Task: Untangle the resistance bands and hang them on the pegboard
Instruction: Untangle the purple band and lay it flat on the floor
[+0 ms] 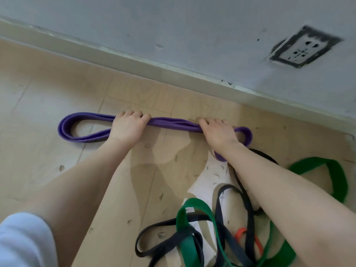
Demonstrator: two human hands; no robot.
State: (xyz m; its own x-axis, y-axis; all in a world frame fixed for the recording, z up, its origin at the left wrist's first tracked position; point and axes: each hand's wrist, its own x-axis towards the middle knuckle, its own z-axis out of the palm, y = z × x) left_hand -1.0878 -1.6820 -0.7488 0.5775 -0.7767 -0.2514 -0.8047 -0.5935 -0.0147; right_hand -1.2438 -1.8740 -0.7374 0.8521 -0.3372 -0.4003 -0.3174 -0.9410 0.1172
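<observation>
- Purple band (169, 123): lies folded into several strands on the wooden floor (48, 89), running left to right, roughly parallel to the baseboard (134, 60). One loop fans open at its left end; a smaller loop curls out past your right wrist.
- Your left hand (128, 127): palm down on the purple band, fingers curled over the bundled strands and gripping them left of the middle.
- Your right hand (218, 132): palm down, fingers curled over the same strands near the right end, gripping them. The stretch between your two hands sits straight and gathered.
- Tangled pile: near your right forearm, at lower right. A green band (187, 245), wide and flat, weaves through a black band (163, 245), thin and looped several times. An orange band (240, 232) shows only as a short piece beneath them.
- White sheet (212, 174): lies flat on the floor under part of the pile.
- Wall (192, 26): grey, scuffed, carrying a power socket (304, 48) at upper right.
- Sleeve (23, 239): pale, at your left upper arm, lower-left corner.
</observation>
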